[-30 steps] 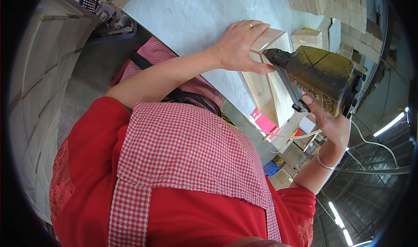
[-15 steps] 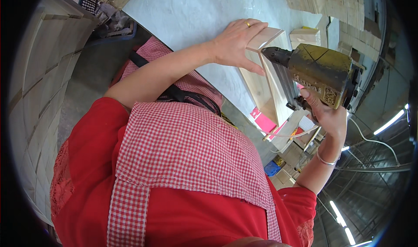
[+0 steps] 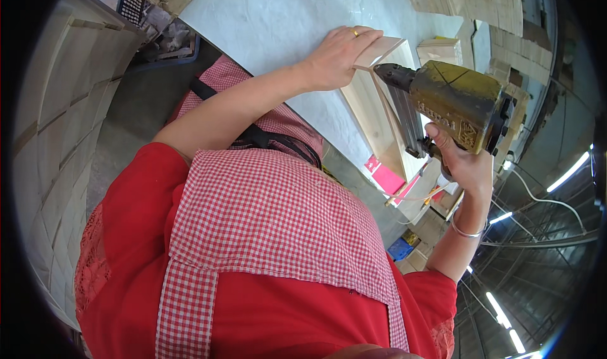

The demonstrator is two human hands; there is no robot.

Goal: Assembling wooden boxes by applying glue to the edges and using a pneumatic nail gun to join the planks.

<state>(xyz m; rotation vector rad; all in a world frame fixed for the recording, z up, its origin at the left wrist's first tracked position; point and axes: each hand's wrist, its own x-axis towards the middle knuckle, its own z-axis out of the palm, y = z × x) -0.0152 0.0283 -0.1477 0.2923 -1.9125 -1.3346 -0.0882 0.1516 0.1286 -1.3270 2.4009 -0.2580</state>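
A light wooden box with thin board sides stands on the pale table. At its far end, my left hand has its fingers closed over the end board; the thumb is mostly hidden. My right hand grips the handle of a worn yellow-and-black nail gun. The gun lies tilted across the box, with its dark nose against or just over the corner beside my left hand. Its long magazine runs along the box's side. From this angle I cannot tell whether the nose presses on the wood.
The pale tabletop has stacked wood pieces at its far right. A smaller wooden box stands behind the gun. Pink-and-white paper lies near the box's near end. Tall stacked wood panels rise on my left, near a crate.
The nail gun and my right hand have shifted slightly left, bringing the nose to the box corner. My left thumb has drawn back from the box's inside toward its end board.
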